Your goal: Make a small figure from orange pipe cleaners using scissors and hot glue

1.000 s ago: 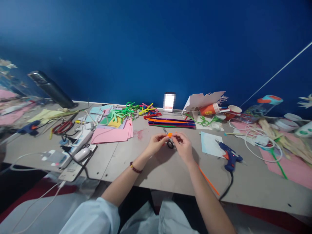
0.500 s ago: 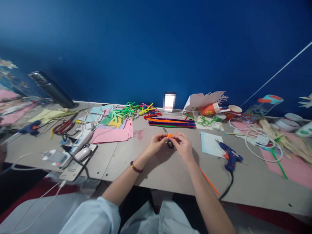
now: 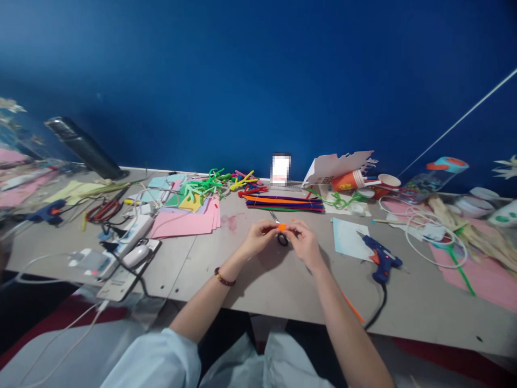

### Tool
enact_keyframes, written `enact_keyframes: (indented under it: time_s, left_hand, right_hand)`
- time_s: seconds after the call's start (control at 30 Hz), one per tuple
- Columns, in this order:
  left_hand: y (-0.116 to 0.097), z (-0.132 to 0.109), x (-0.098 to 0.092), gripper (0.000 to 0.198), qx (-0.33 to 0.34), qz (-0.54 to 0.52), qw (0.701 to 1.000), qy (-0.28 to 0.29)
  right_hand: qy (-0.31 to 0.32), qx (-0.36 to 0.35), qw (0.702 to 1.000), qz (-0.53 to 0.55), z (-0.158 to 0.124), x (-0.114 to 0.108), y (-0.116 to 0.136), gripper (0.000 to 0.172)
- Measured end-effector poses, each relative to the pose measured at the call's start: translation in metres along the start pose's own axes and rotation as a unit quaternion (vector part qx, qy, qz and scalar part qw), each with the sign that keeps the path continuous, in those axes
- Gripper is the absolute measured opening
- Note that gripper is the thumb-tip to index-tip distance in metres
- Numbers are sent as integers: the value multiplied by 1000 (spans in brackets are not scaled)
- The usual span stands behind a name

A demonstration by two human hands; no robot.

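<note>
Between my two hands is a small bent piece of orange pipe cleaner (image 3: 281, 227). My left hand (image 3: 260, 237) pinches it from the left, thumb against fingers. From the other side my right hand (image 3: 305, 243) grips it with closed fingertips. Under the orange piece lies a pair of scissors (image 3: 283, 240); a dark handle loop and part of the blades show. Another orange pipe cleaner (image 3: 354, 308) lies on the table, partly covered by my right forearm. Beyond my hands rests a bundle of pipe cleaners (image 3: 285, 202) in purple, orange and other colours.
A blue glue gun (image 3: 382, 258) lies to the right beside a pale blue sheet (image 3: 347, 237). Pink paper (image 3: 183, 222) and green pipe-cleaner pieces (image 3: 208, 186) are at the left. Further left are a power strip (image 3: 131, 237) with cables and a dark bottle (image 3: 86, 148). A phone (image 3: 281, 168) stands at the wall.
Both hands stay in nearly the same place, with small finger shifts around the orange pipe cleaner. My right forearm now covers more of the loose orange one.
</note>
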State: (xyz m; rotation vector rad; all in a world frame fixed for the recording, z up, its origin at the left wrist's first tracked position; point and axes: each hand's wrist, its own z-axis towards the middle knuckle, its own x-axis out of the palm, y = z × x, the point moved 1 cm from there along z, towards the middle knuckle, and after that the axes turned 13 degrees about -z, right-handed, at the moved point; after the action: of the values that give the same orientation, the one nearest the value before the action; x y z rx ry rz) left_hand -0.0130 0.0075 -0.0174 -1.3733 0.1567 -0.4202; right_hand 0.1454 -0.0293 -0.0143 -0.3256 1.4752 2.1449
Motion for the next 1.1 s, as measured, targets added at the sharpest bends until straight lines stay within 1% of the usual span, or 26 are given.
enact_keyframes:
  time_s: [0.13, 0.27, 0.37, 0.5, 0.57, 0.73, 0.93, 1.1]
  left_hand:
    - [3, 1, 0, 32, -15, -36, 999, -14]
    - [-1, 1, 0, 33, -13, -32, 999, -18]
    - [-6, -1, 1, 30, 16, 10, 1000, -9]
    - [-10, -5, 3, 23, 81, 79, 993, -31]
    - [-9, -7, 4, 21, 96, 99, 990, -37]
    - [-5, -10, 5, 20, 99, 128, 985, -53]
    - [-1, -12, 7, 20, 99, 107, 987, -66]
    - [-6, -11, 8, 18, 116, 120, 982, -87]
  right_hand:
    - [-17, 6, 1000, -1, 0, 0, 2, 18]
    - [-26, 17, 999, 12, -1, 1, 2, 21]
    - [-27, 24, 999, 15, -1, 2, 0, 22]
    - [-22, 24, 999, 9, -2, 5, -2, 21]
    - [-24, 26, 999, 8, -2, 5, -1, 21]
    - [-27, 11, 1000, -3, -1, 1, 4, 21]
    - [-36, -13, 999, -12, -2, -1, 7, 16]
    - [-46, 12, 999, 11, -2, 2, 6, 16]
